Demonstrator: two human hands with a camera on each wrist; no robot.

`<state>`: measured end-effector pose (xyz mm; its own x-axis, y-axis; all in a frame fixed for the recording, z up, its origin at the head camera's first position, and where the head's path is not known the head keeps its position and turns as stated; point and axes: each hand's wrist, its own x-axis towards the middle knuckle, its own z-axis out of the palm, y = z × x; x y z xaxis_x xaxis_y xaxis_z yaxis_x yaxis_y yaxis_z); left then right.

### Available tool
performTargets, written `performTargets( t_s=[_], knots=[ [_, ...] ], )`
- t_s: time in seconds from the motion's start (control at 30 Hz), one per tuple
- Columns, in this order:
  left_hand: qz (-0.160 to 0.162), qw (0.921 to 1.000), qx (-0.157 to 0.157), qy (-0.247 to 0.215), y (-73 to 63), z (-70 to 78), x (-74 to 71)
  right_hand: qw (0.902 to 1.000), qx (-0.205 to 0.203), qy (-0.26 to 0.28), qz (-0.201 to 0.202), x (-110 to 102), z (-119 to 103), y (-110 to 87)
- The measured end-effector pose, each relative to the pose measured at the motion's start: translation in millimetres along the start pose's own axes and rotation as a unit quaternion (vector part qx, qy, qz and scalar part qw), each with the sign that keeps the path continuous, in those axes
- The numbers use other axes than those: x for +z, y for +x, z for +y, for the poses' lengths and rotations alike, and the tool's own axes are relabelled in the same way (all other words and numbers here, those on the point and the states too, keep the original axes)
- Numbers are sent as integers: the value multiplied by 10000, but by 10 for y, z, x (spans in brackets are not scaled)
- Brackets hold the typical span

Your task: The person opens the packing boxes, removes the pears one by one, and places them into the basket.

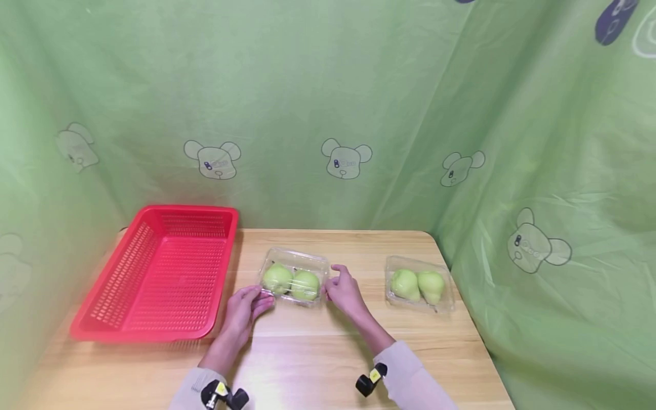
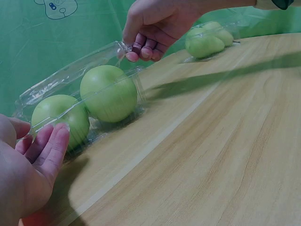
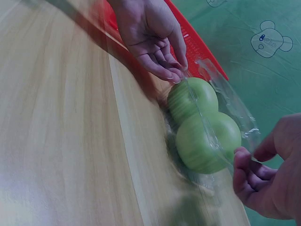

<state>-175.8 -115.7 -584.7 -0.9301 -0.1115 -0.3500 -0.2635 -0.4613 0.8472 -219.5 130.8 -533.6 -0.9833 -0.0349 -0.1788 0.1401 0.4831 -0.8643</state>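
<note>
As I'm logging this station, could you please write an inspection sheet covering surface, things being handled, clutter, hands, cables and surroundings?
Surface: wood-grain table, shadowed in places.
Things handled: clear container with two green fruits.
Clutter: besides a red basket at left and a second fruit container at right, nothing seen.
Hands: left hand pinches the clear container's left side; right hand pinches its right side.
Cables: nothing seen.
Surroundings: green curtain printed with cartoon animal heads.

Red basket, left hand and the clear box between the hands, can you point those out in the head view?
Red basket (image 1: 176,279): head view, on its bare floor.
Left hand (image 1: 243,310): head view, on the middle of the hand.
Clear box (image 1: 303,259): head view, on the plastic near its far edge.
</note>
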Motion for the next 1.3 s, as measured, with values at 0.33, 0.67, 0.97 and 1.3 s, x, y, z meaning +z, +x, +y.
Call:
performTargets(
  t_s=[0.33, 0.67, 0.97, 1.3],
  knots=[
    [103, 9999, 85, 106, -16, -11, -3, 9982, -461, 324, 184, -19, -63, 7],
    [56, 9999, -133, 44, -41, -24, -47, 9892, -1282, -248, 663, -12, 3, 58],
    [-260, 9992, -258, -127, -35, -28, -101, 9772, -1673, -602, 1165, -71, 59, 203],
    [-328, 9989, -320, -23, -48, -12, -107, 9784, -1657, -589, 1089, -155, -4, 349]
  ],
)
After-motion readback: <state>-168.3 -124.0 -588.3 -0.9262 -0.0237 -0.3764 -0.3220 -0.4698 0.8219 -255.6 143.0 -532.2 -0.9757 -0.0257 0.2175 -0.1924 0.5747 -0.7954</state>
